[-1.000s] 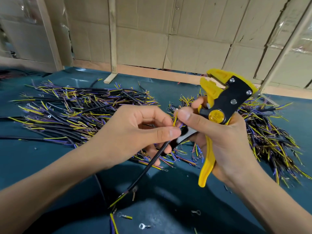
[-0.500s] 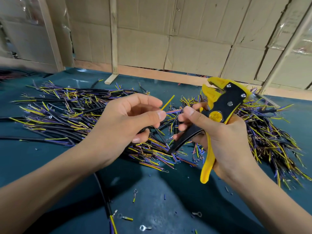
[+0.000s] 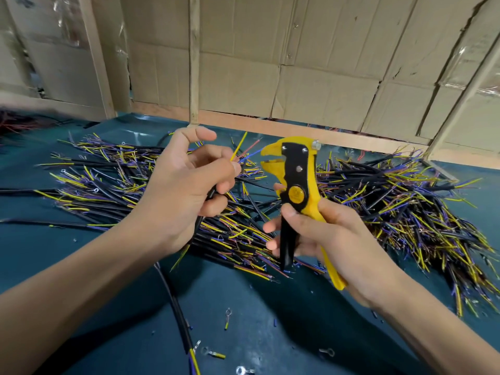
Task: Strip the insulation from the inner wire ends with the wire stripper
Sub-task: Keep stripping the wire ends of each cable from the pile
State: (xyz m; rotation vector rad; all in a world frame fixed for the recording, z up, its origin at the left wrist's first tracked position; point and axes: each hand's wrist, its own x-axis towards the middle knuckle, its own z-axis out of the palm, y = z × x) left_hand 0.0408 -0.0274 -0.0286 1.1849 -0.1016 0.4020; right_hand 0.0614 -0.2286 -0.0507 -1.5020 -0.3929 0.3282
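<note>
My left hand (image 3: 186, 188) grips a black cable (image 3: 200, 220) near its end. Its yellow, red and blue inner wires (image 3: 244, 152) fan out above my thumb and forefinger. My right hand (image 3: 322, 236) holds the yellow and black wire stripper (image 3: 295, 180) upright by its handles. The stripper's jaws are open and face left. They sit a little right of the wire tips without touching them. The cable's lower part runs down under my left palm.
Two big piles of black cables with yellow and purple ends (image 3: 113, 180) (image 3: 405, 209) lie on the dark green table (image 3: 270, 334). Loose ring terminals (image 3: 213, 354) and insulation bits lie near the front. A cardboard wall (image 3: 297, 63) with wooden posts stands behind.
My right hand let go of the wire tips and drew the stripper upright to the right. My left hand lifted the cable end higher, with the inner wires spread out.
</note>
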